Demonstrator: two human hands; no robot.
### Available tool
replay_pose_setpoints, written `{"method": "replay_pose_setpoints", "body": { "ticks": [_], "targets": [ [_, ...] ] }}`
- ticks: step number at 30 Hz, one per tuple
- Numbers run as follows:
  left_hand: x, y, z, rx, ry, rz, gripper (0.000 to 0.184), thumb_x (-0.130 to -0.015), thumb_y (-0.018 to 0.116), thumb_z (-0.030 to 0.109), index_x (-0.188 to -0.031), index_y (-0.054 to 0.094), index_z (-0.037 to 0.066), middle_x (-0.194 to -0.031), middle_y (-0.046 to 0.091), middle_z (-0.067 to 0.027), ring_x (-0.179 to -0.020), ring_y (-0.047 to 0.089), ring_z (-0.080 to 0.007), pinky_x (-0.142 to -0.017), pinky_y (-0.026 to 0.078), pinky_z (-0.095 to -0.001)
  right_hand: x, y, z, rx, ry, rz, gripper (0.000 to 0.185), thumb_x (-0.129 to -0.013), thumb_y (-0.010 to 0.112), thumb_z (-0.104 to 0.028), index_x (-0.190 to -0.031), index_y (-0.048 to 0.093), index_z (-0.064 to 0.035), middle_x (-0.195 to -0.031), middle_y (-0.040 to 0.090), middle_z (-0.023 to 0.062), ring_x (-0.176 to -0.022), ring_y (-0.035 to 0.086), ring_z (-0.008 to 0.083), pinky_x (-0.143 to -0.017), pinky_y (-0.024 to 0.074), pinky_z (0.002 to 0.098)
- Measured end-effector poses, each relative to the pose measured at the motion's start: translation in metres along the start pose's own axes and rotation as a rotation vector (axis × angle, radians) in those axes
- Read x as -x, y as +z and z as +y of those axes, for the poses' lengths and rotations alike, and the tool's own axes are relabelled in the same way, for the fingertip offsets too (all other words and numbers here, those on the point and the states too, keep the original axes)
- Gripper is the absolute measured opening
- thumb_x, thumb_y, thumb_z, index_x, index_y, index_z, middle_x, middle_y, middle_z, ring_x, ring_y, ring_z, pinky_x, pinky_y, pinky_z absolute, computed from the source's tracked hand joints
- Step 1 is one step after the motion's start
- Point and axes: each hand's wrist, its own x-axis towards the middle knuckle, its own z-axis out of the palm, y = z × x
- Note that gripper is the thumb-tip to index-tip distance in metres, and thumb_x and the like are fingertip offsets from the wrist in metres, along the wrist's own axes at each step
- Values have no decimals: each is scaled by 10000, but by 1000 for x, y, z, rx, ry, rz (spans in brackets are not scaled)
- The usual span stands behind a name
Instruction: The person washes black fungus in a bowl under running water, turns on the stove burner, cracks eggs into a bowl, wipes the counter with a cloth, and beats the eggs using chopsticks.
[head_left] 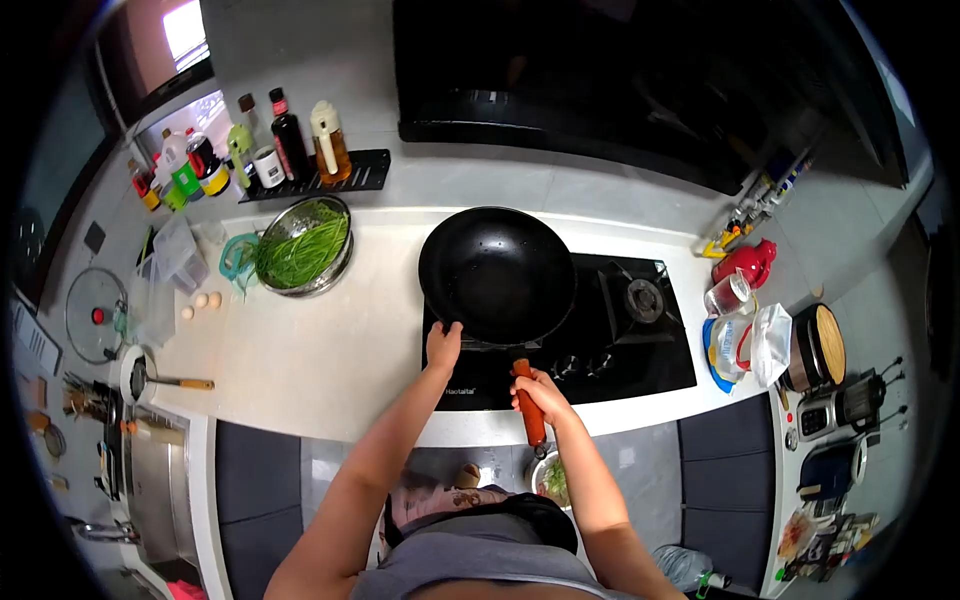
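Observation:
A black wok (pixel 497 275) sits over the left side of the black gas stove (pixel 650 360), with only a few small specks or drops on its inner wall. My right hand (pixel 543 396) is closed around its reddish-brown wooden handle (pixel 530 405), which points toward me. At the wok's near left rim, my left hand (pixel 444 346) is closed on the edge, with some fingers hidden below it. The stove's right burner (pixel 643 300) is uncovered.
Left on the white counter (pixel 330 350) are a steel bowl of green vegetables (pixel 303 248), several eggs (pixel 207 301) and clear containers (pixel 180 255). Sauce bottles (pixel 288 135) stand on a wall shelf. A red kettle (pixel 745 263) and plastic bags (pixel 768 345) are at right.

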Motion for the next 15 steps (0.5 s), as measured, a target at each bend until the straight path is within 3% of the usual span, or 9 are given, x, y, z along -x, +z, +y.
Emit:
{"method": "replay_pose_setpoints", "body": {
  "ticks": [2, 3, 4, 6, 7, 8, 13, 15],
  "targets": [
    [-3, 3, -12, -5, -37, 90, 479, -810, 481, 341, -1119, 478, -24, -977, 577, -151, -904, 540, -209, -802, 392, -292, 2, 9, -5, 260, -68, 165, 515, -706, 545, -139, -1171, 396, 26, -784, 566, 107, -671, 583, 198, -615, 486, 308],
    [-7, 0, -21, -59, -70, 56, 550, -831, 440, 405, -1179, 429, -21, -1051, 552, -173, -963, 525, -234, -844, 377, -309, -13, -3, 11, 751, -357, 360, 555, -698, 584, -180, -1162, 398, 61, -902, 577, 173, -794, 584, 299, -745, 468, 357],
    [-4, 0, -17, -34, -67, 116, 548, -837, 421, 417, -1168, 449, -19, -1072, 544, -180, -1008, 509, -241, -868, 364, -310, 6, 15, -15, 904, -324, 499, 577, -679, 606, -193, -1150, 409, 78, -1062, 519, 228, -961, 515, 364, -866, 402, 365],
    [10, -18, -14, -38, -27, 127, 574, -828, 459, 422, -1179, 428, -31, -1104, 517, -237, -1056, 483, -326, -900, 361, -347, 13, 32, -25, 1133, -530, 637, 638, -649, 639, -227, -1166, 407, 64, -1176, 443, 227, -1073, 436, 364, -904, 370, 402],
    [10, -26, -22, 3, 40, 135, 503, -840, 456, 387, -1124, 478, -28, -1068, 544, -215, -1024, 506, -311, -879, 380, -343, 11, 41, -29, 1138, -596, 632, 624, -651, 636, -211, -1170, 413, 54, -1208, 415, 228, -1120, 391, 359, -937, 333, 406],
    [16, -40, -34, 43, -49, 104, 430, -849, 455, 338, -1087, 509, -16, -1055, 555, -189, -1004, 517, -289, -870, 385, -333, 15, 55, -29, 1144, -643, 605, 578, -659, 631, -195, -1149, 443, 47, -1186, 436, 227, -1102, 412, 354, -928, 339, 410],
    [18, -123, -72, 169, 34, 299, 272, -827, 480, 194, -1005, 564, 7, -950, 590, -129, -905, 544, -220, -807, 412, -295, -4, 142, -29, 1107, -884, 255, 413, -671, 609, -181, -1030, 543, 14, -1063, 541, 169, -1003, 487, 332, -889, 375, 389],
    [32, -169, -87, 204, 24, 384, 250, -815, 489, 167, -993, 574, 13, -945, 592, -114, -896, 545, -201, -791, 416, -284, -6, 187, -16, 1115, -795, 46, 399, -675, 600, -188, -1023, 552, 0, -1064, 546, 171, -1006, 490, 332, -885, 383, 378]
  ]
}}
